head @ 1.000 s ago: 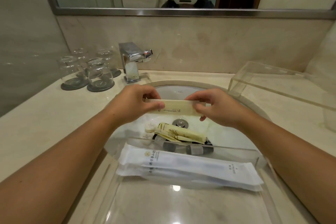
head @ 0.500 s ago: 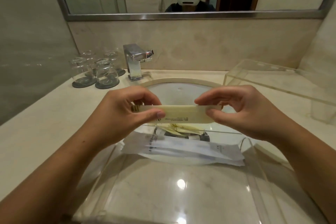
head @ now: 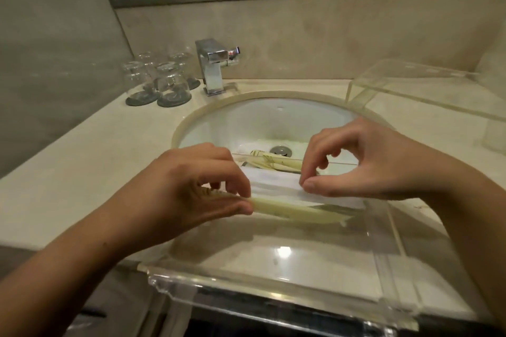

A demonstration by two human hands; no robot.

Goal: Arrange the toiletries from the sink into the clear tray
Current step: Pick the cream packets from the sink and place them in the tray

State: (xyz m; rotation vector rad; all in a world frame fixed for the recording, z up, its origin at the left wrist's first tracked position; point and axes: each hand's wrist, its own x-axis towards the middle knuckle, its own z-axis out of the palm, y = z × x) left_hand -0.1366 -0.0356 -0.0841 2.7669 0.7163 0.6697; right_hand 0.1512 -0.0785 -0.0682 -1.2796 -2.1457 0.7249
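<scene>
A long cream packet [head: 295, 212] slants down into the clear tray [head: 273, 290], which sits on the counter's front edge over the sink [head: 260, 120]. My left hand [head: 191, 189] pinches the packet's left end. Its right end is low inside the tray and free. My right hand [head: 364, 164] hovers just above white wrapped packets [head: 273, 186] lying at the tray's far side, its thumb and fingertips close together with nothing in them. More cream packets [head: 273, 163] lie in the basin near the drain [head: 280, 150], partly hidden behind the tray wall.
A chrome faucet [head: 216, 63] stands behind the basin. Upturned glasses [head: 164, 82] on dark coasters sit to its left. A clear acrylic cover [head: 427, 90] rests on the counter at the right. A mirror hangs above.
My right hand has let go of the cream packet. My left hand has carried the packet down and towards me, from above the basin into the tray.
</scene>
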